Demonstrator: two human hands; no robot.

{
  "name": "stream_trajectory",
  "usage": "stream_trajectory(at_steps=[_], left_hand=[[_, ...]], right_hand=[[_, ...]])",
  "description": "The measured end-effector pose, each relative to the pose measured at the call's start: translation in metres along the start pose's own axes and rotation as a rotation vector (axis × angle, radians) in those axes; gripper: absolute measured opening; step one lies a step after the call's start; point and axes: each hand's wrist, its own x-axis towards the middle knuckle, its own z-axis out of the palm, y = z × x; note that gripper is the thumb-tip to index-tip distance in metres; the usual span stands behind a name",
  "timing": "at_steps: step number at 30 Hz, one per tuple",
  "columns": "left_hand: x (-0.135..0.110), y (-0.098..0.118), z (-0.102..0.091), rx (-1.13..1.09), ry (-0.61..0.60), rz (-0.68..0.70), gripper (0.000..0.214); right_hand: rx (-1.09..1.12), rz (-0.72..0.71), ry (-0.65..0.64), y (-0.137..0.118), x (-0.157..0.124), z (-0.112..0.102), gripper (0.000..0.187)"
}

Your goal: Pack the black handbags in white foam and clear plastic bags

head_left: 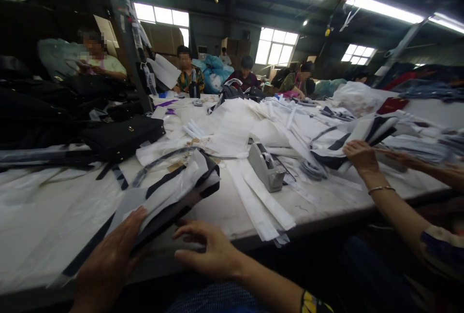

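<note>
A black bag (174,216) with white wrapping sheet (174,185) over its side lies tilted near the table's front edge, its dark strap (159,161) arching behind it. My left hand (112,250) grips the bag's near end, fingers together on the white sheet and the thumb low on the near side. Just right of the bag, my right hand (208,250) is open, with fingers apart and curved and nothing in it. The bag's underside is hidden.
A grey tape dispenser (266,168) stands beside long white strips (253,202). White sheets (232,127) are heaped mid-table. Another black bag (125,134) lies at left. At right, a co-worker's hand (360,156) holds a wrapped bag (333,151). Several people sit across the table.
</note>
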Motion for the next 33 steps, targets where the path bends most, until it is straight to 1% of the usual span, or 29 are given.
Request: stream_trajectory(at_steps=[2,3,4,6,8,9,10,12,13,15,17,19,21,23,24,25,26,27,28,29,30,31,32,33], left_hand=[[0.003,0.004,0.001,0.007,-0.007,0.014,0.061],[0.004,0.007,0.001,0.009,-0.011,0.017,0.060],[0.006,0.009,0.002,0.010,-0.011,0.014,0.059],[0.010,0.013,0.003,0.003,-0.005,-0.023,0.058],[0.013,0.016,0.004,-0.019,0.012,-0.068,0.059],[0.015,0.017,0.005,-0.027,0.020,-0.094,0.059],[0.016,0.017,0.006,-0.031,0.027,-0.115,0.059],[0.018,0.017,0.007,-0.031,0.034,-0.136,0.059],[0.019,0.017,0.007,-0.028,0.035,-0.140,0.059],[0.021,0.018,0.006,-0.025,0.037,-0.128,0.059],[0.023,0.018,0.006,-0.015,0.035,-0.126,0.059],[0.025,0.019,0.005,-0.003,0.040,-0.125,0.059],[0.027,0.020,0.003,0.007,0.053,-0.138,0.059],[0.029,0.021,0.002,0.017,0.062,-0.156,0.059],[0.030,0.021,0.001,0.020,0.059,-0.165,0.059],[0.030,0.021,0.001,0.021,0.055,-0.172,0.059],[0.030,0.021,0.000,0.020,0.053,-0.175,0.059],[0.030,0.021,0.000,0.018,0.055,-0.178,0.059],[0.030,0.021,0.000,0.014,0.056,-0.182,0.059],[0.030,0.021,0.000,0.010,0.063,-0.184,0.058],[0.029,0.020,0.000,0.007,0.071,-0.186,0.058],[0.029,0.020,0.000,0.004,0.078,-0.191,0.058],[0.029,0.021,0.000,0.002,0.084,-0.197,0.058],[0.029,0.021,0.000,0.000,0.092,-0.204,0.058]], right_hand=[[-0.458,-0.078,0.058,0.004,0.002,-0.037,0.024],[-0.675,-0.100,0.102,0.007,0.003,-0.059,0.025],[-0.868,-0.086,0.139,0.011,0.003,-0.080,0.029],[-1.181,0.032,0.172,0.021,0.005,-0.120,0.038],[-1.344,0.158,0.150,0.031,0.008,-0.150,0.042],[-1.372,0.191,0.128,0.035,0.010,-0.161,0.038],[-1.376,0.197,0.107,0.037,0.013,-0.168,0.030],[-1.356,0.163,0.089,0.037,0.019,-0.176,0.016],[-1.349,0.143,0.099,0.035,0.023,-0.177,0.014],[-1.334,0.100,0.138,0.027,0.028,-0.171,0.017],[-1.313,0.045,0.174,0.017,0.027,-0.157,0.019],[-1.224,-0.020,0.172,0.007,0.020,-0.135,0.021],[-1.072,-0.039,0.091,0.001,0.007,-0.111,0.021],[-0.909,0.021,-0.057,-0.001,-0.006,-0.091,0.020],[-0.855,0.070,-0.103,-0.001,-0.010,-0.084,0.022],[-0.823,0.109,-0.102,0.001,-0.012,-0.079,0.026],[-0.818,0.131,-0.054,0.005,-0.011,-0.076,0.030],[-0.845,0.144,0.030,0.010,-0.008,-0.075,0.035],[-0.896,0.158,0.120,0.017,-0.004,-0.073,0.042],[-0.960,0.175,0.181,0.024,0.000,-0.072,0.052],[-1.024,0.192,0.197,0.032,0.005,-0.070,0.064],[-1.075,0.203,0.168,0.041,0.009,-0.067,0.075],[-1.107,0.199,0.106,0.048,0.012,-0.062,0.082],[-1.120,0.167,0.032,0.054,0.014,-0.057,0.085]])
